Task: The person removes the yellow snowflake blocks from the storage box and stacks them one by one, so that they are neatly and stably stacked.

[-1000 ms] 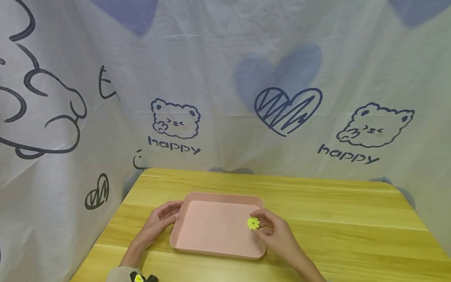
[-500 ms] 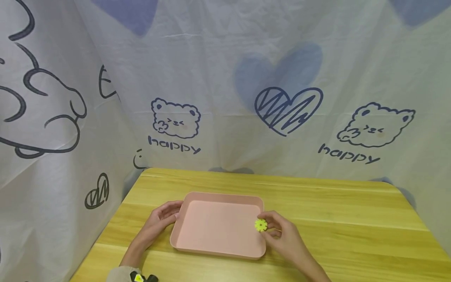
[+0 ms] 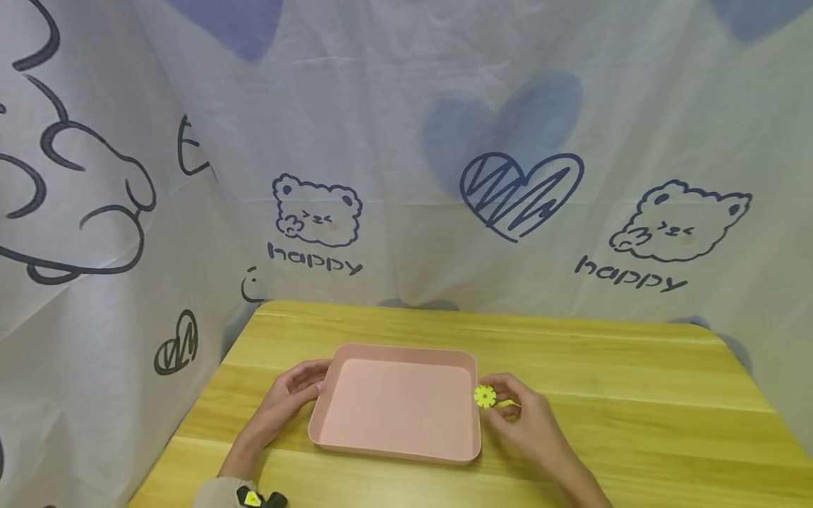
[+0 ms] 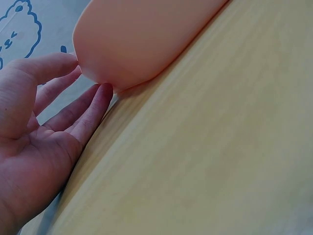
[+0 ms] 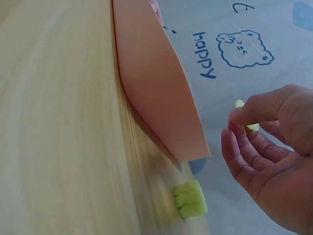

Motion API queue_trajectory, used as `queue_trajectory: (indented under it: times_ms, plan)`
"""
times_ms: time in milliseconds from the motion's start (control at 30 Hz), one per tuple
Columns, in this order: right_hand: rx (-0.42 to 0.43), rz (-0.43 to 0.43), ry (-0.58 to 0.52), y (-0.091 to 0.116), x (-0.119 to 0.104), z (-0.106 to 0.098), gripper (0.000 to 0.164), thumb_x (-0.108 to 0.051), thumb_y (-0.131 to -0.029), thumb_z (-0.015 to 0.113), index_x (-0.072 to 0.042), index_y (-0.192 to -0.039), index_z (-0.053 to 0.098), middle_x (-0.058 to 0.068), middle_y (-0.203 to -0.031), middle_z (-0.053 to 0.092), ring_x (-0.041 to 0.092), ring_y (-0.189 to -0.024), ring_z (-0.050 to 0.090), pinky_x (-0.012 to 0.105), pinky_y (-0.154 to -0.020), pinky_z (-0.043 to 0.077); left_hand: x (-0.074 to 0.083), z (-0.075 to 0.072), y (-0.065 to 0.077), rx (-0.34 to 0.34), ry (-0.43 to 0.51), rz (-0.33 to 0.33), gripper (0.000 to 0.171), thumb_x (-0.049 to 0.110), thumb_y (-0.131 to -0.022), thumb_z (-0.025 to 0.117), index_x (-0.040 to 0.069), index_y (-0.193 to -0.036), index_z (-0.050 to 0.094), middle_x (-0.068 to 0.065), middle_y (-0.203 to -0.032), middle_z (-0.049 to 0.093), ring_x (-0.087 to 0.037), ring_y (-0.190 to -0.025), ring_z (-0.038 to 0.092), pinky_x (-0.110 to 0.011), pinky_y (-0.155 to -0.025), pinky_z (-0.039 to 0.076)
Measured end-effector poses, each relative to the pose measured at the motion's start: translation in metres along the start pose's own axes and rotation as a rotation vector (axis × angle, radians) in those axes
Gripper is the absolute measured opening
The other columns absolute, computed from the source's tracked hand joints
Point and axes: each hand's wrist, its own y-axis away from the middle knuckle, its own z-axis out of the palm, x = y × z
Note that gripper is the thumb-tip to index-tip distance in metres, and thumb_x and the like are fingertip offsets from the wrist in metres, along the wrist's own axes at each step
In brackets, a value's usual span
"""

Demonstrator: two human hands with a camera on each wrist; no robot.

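A shallow pink tray lies on the wooden table. At its left wall, my left hand holds the tray, with the thumb at the rim and fingertips low on the wall in the left wrist view. My right hand pinches a small yellow notched disc with a centre hole. That hand is just outside the tray's right wall, and the disc is seen nearly edge-on in the right wrist view. A blocky yellow-green piece sits on the table past the tray there; in the head view my fingers mostly hide it.
The wooden table extends well to the right of the tray and behind it. A pale printed cloth hangs along the back and left sides. A black strap with a yellow mark is on my left wrist.
My right hand has moved right with the yellow disc, from over the tray's right side to just outside its wall. My left hand has stayed at the tray.
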Motion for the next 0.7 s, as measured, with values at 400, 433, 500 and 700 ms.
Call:
queue_trajectory:
  times_ms: [400, 433, 500, 700]
  plan:
    - [0.001, -0.09, 0.077, 0.0, 0.004, -0.006, 0.05, 0.019, -0.073, 0.077, -0.006, -0.116, 0.069, 0.0, -0.104, 0.066, 0.017, -0.088, 0.059, 0.028, -0.068, 0.061, 0.002, -0.001, 0.001, 0.017, -0.006, -0.021, 0.048, 0.012, -0.102, 0.066, 0.0, -0.145, 0.052, -0.022, -0.147, 0.053, -0.018, -0.127, 0.059, -0.03, -0.099, 0.054]
    - [0.004, -0.1, 0.09, 0.0, 0.004, -0.007, 0.051, 0.019, -0.072, 0.078, -0.007, -0.115, 0.069, -0.001, -0.103, 0.065, 0.017, -0.087, 0.058, 0.029, -0.068, 0.061, 0.002, -0.001, 0.0, 0.013, -0.005, -0.02, 0.048, 0.012, -0.102, 0.066, 0.0, -0.146, 0.051, -0.022, -0.148, 0.052, -0.018, -0.128, 0.059, -0.03, -0.099, 0.054]
    - [0.007, -0.113, 0.115, 0.0, 0.005, -0.008, 0.051, 0.018, -0.071, 0.08, -0.008, -0.114, 0.07, -0.003, -0.101, 0.064, 0.019, -0.086, 0.058, 0.03, -0.067, 0.061, 0.002, -0.001, 0.0, 0.01, -0.006, -0.017, 0.048, 0.012, -0.102, 0.066, 0.0, -0.146, 0.051, -0.023, -0.148, 0.052, -0.02, -0.128, 0.059, -0.03, -0.099, 0.054]
    - [0.004, -0.105, 0.152, -0.001, 0.009, -0.012, 0.051, 0.016, -0.07, 0.082, -0.009, -0.113, 0.071, -0.004, -0.097, 0.061, 0.02, -0.084, 0.057, 0.03, -0.065, 0.059, 0.002, 0.0, 0.0, 0.011, -0.006, -0.019, 0.049, 0.012, -0.101, 0.067, -0.001, -0.145, 0.051, -0.023, -0.148, 0.052, -0.019, -0.128, 0.059, -0.03, -0.099, 0.054]
